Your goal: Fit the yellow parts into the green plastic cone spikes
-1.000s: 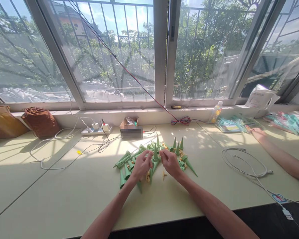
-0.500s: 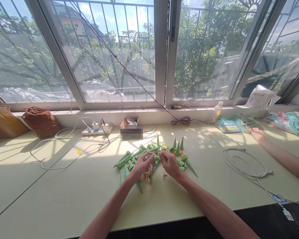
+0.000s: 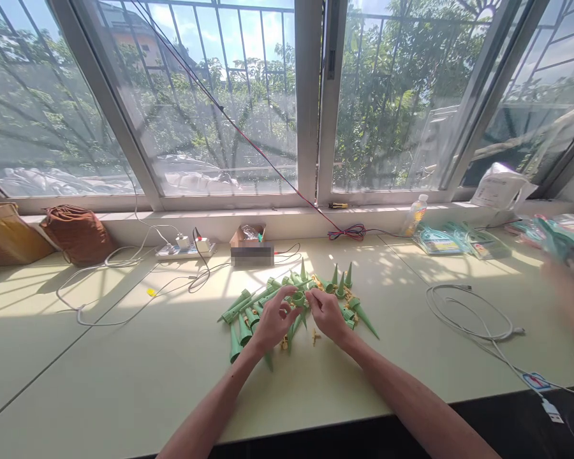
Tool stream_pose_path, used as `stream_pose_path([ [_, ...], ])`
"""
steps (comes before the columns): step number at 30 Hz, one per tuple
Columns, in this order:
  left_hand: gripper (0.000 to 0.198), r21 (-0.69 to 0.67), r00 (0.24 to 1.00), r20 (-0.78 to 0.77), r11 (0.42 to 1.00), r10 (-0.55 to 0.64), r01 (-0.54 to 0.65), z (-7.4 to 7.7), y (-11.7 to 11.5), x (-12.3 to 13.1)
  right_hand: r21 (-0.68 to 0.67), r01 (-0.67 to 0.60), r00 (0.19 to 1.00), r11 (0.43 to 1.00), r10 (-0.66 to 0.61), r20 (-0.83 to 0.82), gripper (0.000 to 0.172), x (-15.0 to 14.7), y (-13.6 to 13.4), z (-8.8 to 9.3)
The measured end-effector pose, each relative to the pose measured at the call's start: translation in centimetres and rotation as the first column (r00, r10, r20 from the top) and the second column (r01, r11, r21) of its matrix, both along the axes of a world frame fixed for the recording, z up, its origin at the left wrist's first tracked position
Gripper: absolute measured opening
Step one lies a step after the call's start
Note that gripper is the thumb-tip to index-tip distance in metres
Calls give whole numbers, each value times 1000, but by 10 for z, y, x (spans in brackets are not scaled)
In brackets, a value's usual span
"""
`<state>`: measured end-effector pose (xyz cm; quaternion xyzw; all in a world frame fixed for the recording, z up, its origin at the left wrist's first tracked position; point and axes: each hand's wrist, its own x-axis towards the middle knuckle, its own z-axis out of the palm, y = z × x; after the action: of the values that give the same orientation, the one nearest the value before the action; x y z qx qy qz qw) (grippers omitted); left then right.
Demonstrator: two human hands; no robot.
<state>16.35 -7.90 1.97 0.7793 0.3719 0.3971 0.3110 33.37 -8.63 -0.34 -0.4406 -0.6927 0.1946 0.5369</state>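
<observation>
My left hand (image 3: 276, 320) is curled with thumb and fingers around a green hollow plastic spike (image 3: 297, 298), its round open end showing. Close beside it, my right hand (image 3: 324, 312) is closed in a pinch; whatever sits between its fingertips is too small to make out. Around both hands lies a pile of green cone-shaped spikes (image 3: 243, 328), some lying flat and a few standing point up, such as a spike (image 3: 341, 285) at the right. Small yellow plastic fittings lie among them, and one yellow fitting (image 3: 316, 336) rests on the table below my right hand.
Behind the pile stands a small cardboard box (image 3: 249, 234), with a power strip (image 3: 185, 248) to its left. A white cable (image 3: 478, 319) lies coiled at the right. At far right, a co-worker's blurred arm (image 3: 569, 293) handles teal items near packaged items (image 3: 442, 241).
My left hand has opened around the green spike, whose round end now shows between the hands. The co-worker's hand has moved right and lifted something teal.
</observation>
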Motion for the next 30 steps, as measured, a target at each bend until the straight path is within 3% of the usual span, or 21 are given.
stream_pose_path([
  [5, 35, 57, 1000, 2, 998, 26, -26, -1, -1, 1, -12, 7, 1000, 1000, -7, -13, 39, -1, -2, 3],
  [13, 38, -236, 968, 242, 972, 67, -8, 8, -1, 3, 25, 77, 996, 997, -76, -52, 38, -2, -3, 6],
  [19, 46, -514, 949, 314, 837, -21, 188, 6, 2, 2, 57, 46, 998, 997, -43, -40, 38, -3, -4, 6],
  [23, 49, -587, 913, 405, 751, -50, 302, 5, 0, 4, 52, 40, 999, 998, -40, -14, 40, -4, -5, 5],
  [30, 44, -579, 889, 455, 743, -48, 336, 4, 2, 2, 66, 35, 999, 997, -36, 8, 40, -4, -6, 6],
])
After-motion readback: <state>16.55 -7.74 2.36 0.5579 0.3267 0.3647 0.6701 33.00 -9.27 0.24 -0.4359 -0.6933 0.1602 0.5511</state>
